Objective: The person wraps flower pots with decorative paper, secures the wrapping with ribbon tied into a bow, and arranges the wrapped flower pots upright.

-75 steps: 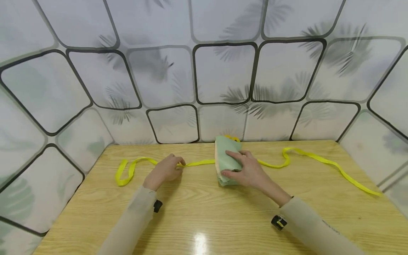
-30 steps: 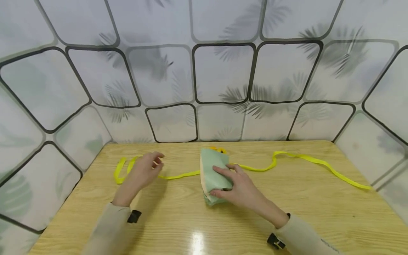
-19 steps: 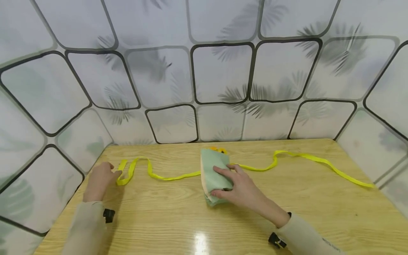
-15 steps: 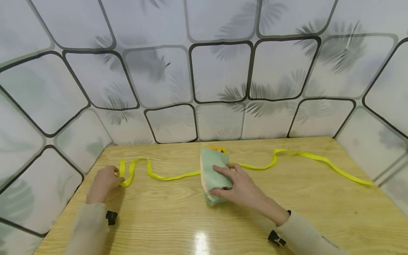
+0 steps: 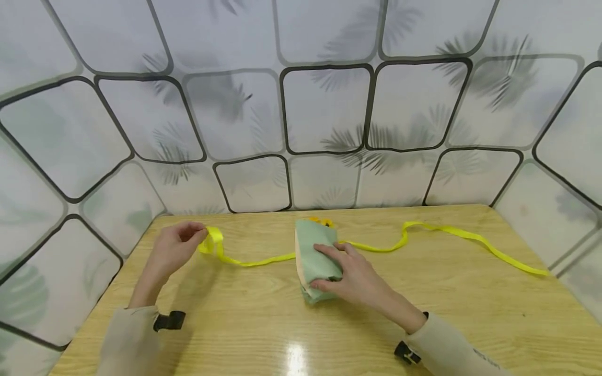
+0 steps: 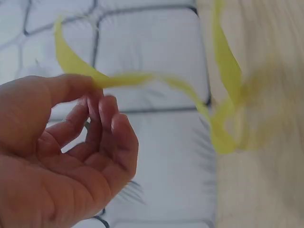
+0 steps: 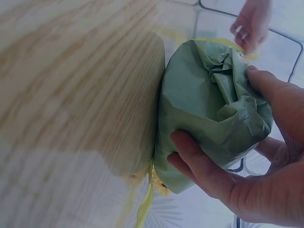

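My left hand [image 5: 171, 249] is raised over the left of the table and pinches a yellow ribbon [image 5: 263, 261] near one end, between thumb and fingertips. In the left wrist view, the ribbon [image 6: 133, 79] hangs in a curve from the pinch. A small bouquet in pale green wrapping paper [image 5: 316, 249] lies mid-table, with yellow-orange flowers [image 5: 326, 222] at its far end. Around its crumpled wrapping curls my right hand [image 5: 364, 284]. Ribbon emerges on both sides of the bouquet; the stretch between is hidden. The right wrist view shows the folded green paper [image 7: 194, 114] close.
The wooden table [image 5: 263, 324] ends at a patterned wall covering [image 5: 329, 109] at the back and sides. To the right, the ribbon's other half runs in loose waves towards the table's right edge.
My left hand let go of the ribbon beside the bouquet, moved left to its end, then lifted that end up and rightward. The bouquet came nearer and slightly left with my right hand, then stayed still.
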Demonstrator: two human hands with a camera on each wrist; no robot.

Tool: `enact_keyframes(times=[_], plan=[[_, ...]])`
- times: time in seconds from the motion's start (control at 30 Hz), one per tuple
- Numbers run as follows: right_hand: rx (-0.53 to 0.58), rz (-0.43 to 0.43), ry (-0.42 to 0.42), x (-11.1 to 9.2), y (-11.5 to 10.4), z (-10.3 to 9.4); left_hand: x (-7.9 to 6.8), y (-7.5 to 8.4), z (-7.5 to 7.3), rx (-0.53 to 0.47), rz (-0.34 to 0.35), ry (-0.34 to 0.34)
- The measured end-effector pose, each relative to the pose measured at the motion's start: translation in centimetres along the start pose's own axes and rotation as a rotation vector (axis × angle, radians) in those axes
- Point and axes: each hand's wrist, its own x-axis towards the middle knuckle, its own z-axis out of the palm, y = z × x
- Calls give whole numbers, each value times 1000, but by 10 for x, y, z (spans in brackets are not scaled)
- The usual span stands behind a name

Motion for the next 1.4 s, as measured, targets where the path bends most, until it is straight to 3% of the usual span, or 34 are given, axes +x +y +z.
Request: enact_keyframes(times=[0.13, 0.3, 0.43, 0.6, 0.7, 0.8, 0.93, 1.07, 1.13, 1.2, 1.33, 1.4], plan=[[11, 0, -3, -1, 0, 0, -6, 30, 11, -137, 74, -49], [14, -8, 14, 0, 1, 1, -6, 56, 34, -207, 164, -119], [11, -2, 11, 0, 0, 1, 1, 70, 59, -197, 197, -150], [18, 5, -3, 1, 1, 2, 13, 97, 82, -170, 244, -114], [26, 5, -9, 2, 1, 2, 19, 115, 92, -153, 317, -113], [30, 10, -13, 2, 1, 2, 22, 126, 98, -145, 403, -159], [29, 5, -9, 2, 0, 2, 18, 124, 99, -162, 434, -201], [26, 11, -6, 1, -1, 1, 11, 105, 99, -163, 405, -201], [24, 22, -10, 0, 0, 0, 5, 96, 104, -150, 445, -190], [24, 32, -21, -1, 0, 0, -2, 89, 109, -149, 541, -173], [26, 42, -32, -3, 1, -1, -16, 87, 120, -105, 816, -121], [25, 46, -29, -3, 1, -1, -20, 88, 125, -77, 919, -122]])
